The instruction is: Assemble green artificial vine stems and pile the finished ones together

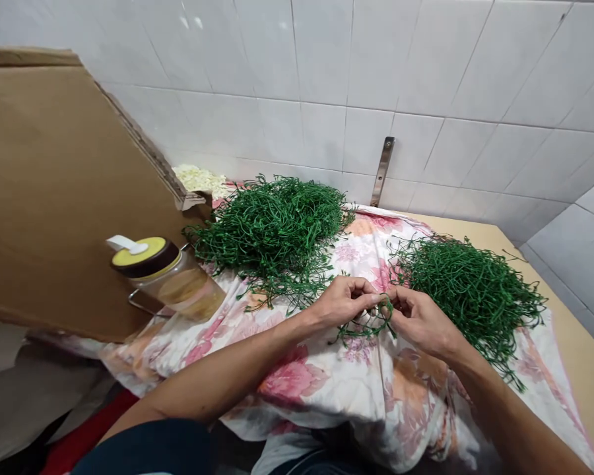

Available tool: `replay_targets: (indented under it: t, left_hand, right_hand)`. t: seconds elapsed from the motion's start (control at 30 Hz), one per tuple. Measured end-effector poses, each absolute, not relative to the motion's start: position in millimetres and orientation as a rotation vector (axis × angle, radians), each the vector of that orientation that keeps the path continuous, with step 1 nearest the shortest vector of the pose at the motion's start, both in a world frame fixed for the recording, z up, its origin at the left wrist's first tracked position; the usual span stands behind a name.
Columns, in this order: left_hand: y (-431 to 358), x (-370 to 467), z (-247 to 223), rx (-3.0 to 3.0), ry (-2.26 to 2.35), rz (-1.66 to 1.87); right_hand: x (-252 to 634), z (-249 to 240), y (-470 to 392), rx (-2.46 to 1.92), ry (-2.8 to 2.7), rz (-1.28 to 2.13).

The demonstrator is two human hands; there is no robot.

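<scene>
My left hand (344,301) and my right hand (420,320) meet above the floral cloth (297,379), fingertips nearly touching. Both are pinched on a thin green strand (387,309), which bends in a loop between them. More green strands hang just below the fingers. Behind my left hand lies a large tangled pile of green strands (277,224) with curled ends. A second green pile (470,290) rests on the cloth beyond and to the right of my right hand.
A jar (185,287) with a yellow and brown lid leans at the left beside a large cardboard sheet (69,191). Pale pieces (200,179) lie at the back left. A metal bracket (383,171) stands against the tiled wall (321,53).
</scene>
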State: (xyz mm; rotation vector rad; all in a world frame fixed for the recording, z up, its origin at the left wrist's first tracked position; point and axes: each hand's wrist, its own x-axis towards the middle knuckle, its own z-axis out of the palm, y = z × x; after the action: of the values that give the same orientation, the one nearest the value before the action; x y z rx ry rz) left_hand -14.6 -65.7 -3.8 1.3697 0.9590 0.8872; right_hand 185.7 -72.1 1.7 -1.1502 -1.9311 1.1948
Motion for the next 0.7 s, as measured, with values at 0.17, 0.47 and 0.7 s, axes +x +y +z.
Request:
replay_targets:
  t: [0.17, 0.47, 0.7]
  left_hand:
    - [-65, -20, -8, 1.581, 0.963, 0.847]
    - [-68, -26, 3, 1.954, 1.058, 0.737]
    - [-67, -27, -2, 2.197, 1.055, 0.822]
  right_hand:
    - [189, -2, -70, -1.190, -2.004, 1.171]
    - [191, -6, -69, -1.233, -2.119, 1.017]
    - [195, -4, -66, -1.216, -2.222, 1.027]
